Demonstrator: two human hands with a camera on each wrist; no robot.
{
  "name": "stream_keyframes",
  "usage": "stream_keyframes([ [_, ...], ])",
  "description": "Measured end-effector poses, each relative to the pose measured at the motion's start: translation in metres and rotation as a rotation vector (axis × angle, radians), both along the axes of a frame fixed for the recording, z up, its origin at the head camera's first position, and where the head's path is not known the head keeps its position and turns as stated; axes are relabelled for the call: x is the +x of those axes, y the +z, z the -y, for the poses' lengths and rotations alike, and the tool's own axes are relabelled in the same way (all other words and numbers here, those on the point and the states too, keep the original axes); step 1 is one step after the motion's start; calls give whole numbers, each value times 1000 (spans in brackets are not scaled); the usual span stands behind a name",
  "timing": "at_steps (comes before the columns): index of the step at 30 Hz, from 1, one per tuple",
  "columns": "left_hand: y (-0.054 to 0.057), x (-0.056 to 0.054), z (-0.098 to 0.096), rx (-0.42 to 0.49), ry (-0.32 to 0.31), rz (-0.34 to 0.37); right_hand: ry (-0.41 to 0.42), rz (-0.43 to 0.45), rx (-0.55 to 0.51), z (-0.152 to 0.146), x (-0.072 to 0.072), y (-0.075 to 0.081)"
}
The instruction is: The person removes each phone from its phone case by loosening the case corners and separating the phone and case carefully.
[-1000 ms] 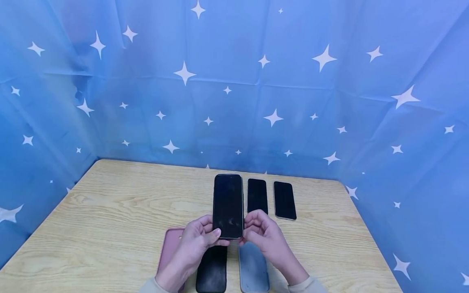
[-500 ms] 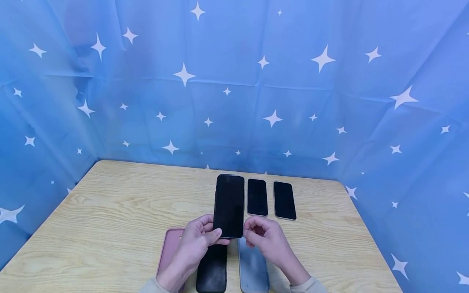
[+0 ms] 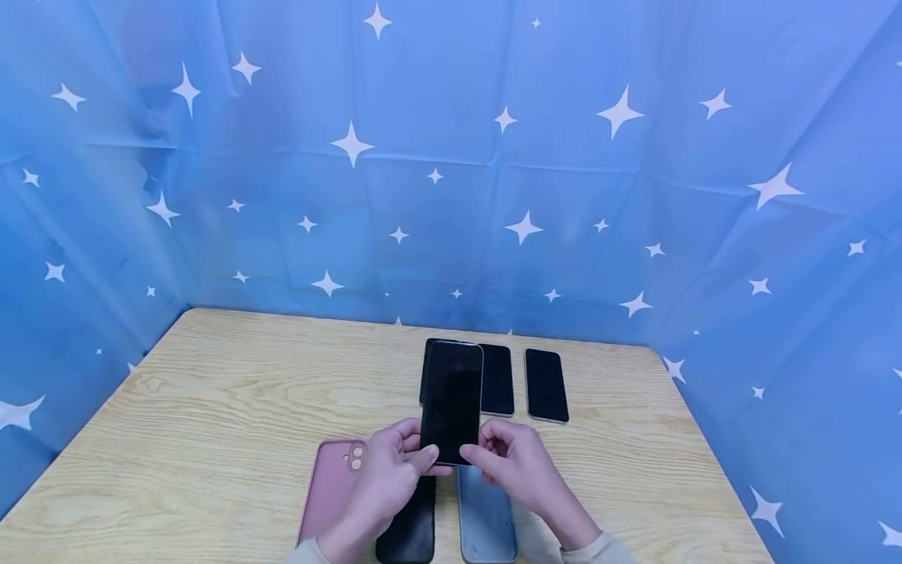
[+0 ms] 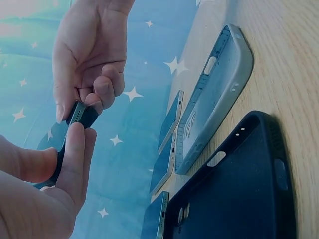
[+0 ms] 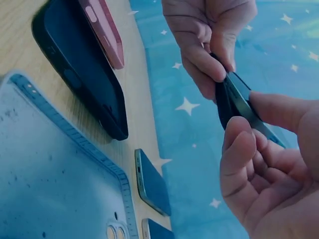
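Note:
A black-screened smartphone [image 3: 452, 392] is held up over the table between both hands. My left hand [image 3: 396, 467] grips its lower left corner, thumb on the glass and fingers behind. At the lower right corner my right hand [image 3: 517, 462] pinches it, thumb on the screen and fingers curled beneath. In the right wrist view, a black flexible-looking piece [image 5: 225, 103] sits against the phone's back, with a narrow gap beside the phone's edge; I cannot tell if it is a case. Below the hands lie a black phone case [image 3: 409, 525] and a light blue phone case [image 3: 488, 517].
A pink phone case [image 3: 330, 489] lies left of the black one. Behind the held phone, a phone [image 3: 497, 380] and another phone [image 3: 546, 384] lie face up; a third phone [image 4: 158, 216] shows in the left wrist view. A starry blue curtain [image 3: 451, 157] borders the table [image 3: 232, 392].
The held phone has shifted right, uncovering a dark edge behind its upper left. My left hand moved right with it. My right thumb has come onto the screen's lower right corner.

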State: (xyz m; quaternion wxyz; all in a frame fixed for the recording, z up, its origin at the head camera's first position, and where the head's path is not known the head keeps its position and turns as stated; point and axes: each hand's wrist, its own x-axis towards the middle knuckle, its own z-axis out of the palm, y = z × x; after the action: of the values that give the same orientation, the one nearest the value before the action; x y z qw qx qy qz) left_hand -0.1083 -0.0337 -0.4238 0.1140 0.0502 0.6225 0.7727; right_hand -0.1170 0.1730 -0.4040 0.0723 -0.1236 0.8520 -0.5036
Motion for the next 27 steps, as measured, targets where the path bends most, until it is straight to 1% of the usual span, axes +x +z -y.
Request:
stream_keyframes([
  [5, 1, 1, -3, -19, 4, -14, -22, 21, -60, -1, 1, -1],
  [8, 2, 1, -5, -14, 6, -12, -40, 45, -75, -2, 1, -1],
  [17, 2, 2, -8, -21, 0, -3, -77, 79, -109, -4, 2, -2],
  [22, 1, 0, -10, -7, -27, 8, -72, 117, -157, -5, 3, 0],
  [27, 0, -1, -12, -16, -18, -3, -40, 131, -169, -10, 1, -2],
])
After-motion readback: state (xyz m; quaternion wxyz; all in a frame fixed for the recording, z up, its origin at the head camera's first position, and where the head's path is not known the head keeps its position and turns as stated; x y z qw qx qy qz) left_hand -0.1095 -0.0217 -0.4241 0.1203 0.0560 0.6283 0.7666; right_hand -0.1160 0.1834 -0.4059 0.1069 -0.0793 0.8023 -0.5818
